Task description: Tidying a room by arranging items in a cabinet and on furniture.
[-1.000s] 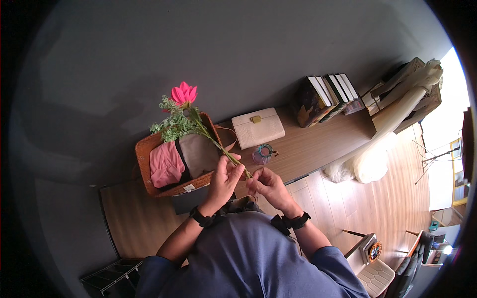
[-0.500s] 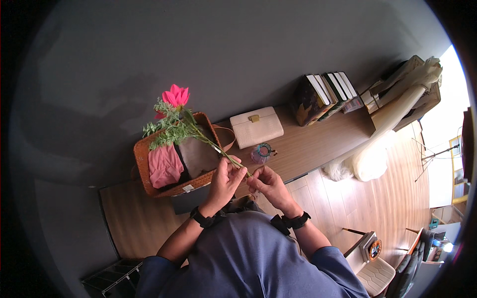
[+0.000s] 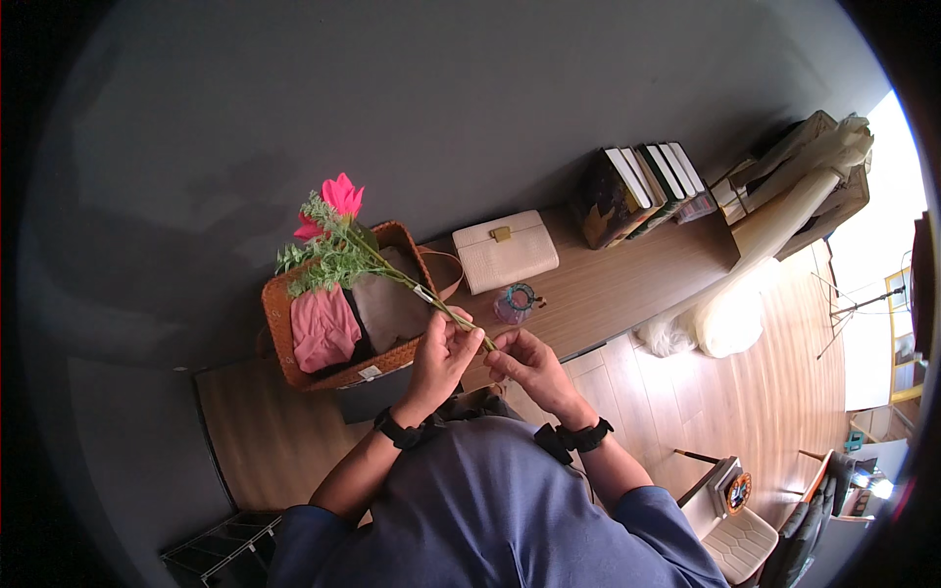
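Observation:
A flower bunch with bright pink blooms (image 3: 342, 196) and feathery green leaves (image 3: 338, 257) slants up and left from my hands. My left hand (image 3: 449, 355) is closed round its green stems. My right hand (image 3: 529, 366) pinches the stems' lower end, close beside the left fingers. The leafy part hangs above a brown woven basket (image 3: 279, 328), which holds a folded pink cloth (image 3: 325, 331) and a grey cloth (image 3: 392, 309). Just beyond my right hand, a small glass vase (image 3: 514, 305) with a bluish rim stands on the wooden tabletop (image 3: 608, 284).
Behind the vase lies a cream clutch bag (image 3: 505, 252). Several thick books (image 3: 637, 191) stand farther right against the grey wall. Pale sheer fabric (image 3: 784, 220) drapes off the table's right end to the floor. A beige chair (image 3: 740, 544) is at the lower right.
The flower heads have swung slightly left and down. Both hands keep nearly the same place and still grip the stems.

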Available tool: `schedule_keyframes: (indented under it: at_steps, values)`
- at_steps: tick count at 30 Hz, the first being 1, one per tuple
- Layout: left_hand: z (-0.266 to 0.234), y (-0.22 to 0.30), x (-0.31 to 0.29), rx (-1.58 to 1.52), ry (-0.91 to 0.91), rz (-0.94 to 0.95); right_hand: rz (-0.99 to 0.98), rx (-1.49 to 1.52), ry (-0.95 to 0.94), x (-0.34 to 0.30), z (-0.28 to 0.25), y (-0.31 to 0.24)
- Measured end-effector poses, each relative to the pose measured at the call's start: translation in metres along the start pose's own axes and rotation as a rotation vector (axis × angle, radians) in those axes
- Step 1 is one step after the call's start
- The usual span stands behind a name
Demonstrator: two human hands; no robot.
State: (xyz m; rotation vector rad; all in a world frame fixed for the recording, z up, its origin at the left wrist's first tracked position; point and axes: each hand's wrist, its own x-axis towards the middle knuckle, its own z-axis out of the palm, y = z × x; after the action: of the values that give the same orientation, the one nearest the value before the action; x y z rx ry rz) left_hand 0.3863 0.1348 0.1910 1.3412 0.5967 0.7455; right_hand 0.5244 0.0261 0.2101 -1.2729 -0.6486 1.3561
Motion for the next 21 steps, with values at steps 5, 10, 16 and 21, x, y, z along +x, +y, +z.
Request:
schedule_keyframes:
  at_steps: [5,10,16,21]
  values:
    - [0.0,0.002,0.001,0.013,-0.031,-0.025,0.007,0.008,0.002,0.002,-0.002,0.005]
    - [-0.001,-0.003,0.003,0.062,-0.019,0.008,0.01,0.009,0.006,0.004,-0.001,0.004]
    - [-0.002,0.0,0.006,0.107,-0.004,0.034,-0.02,0.041,0.003,0.009,-0.001,0.001]
    - [-0.001,0.001,0.008,0.147,-0.025,0.058,-0.042,0.032,0.022,0.015,-0.002,0.002]
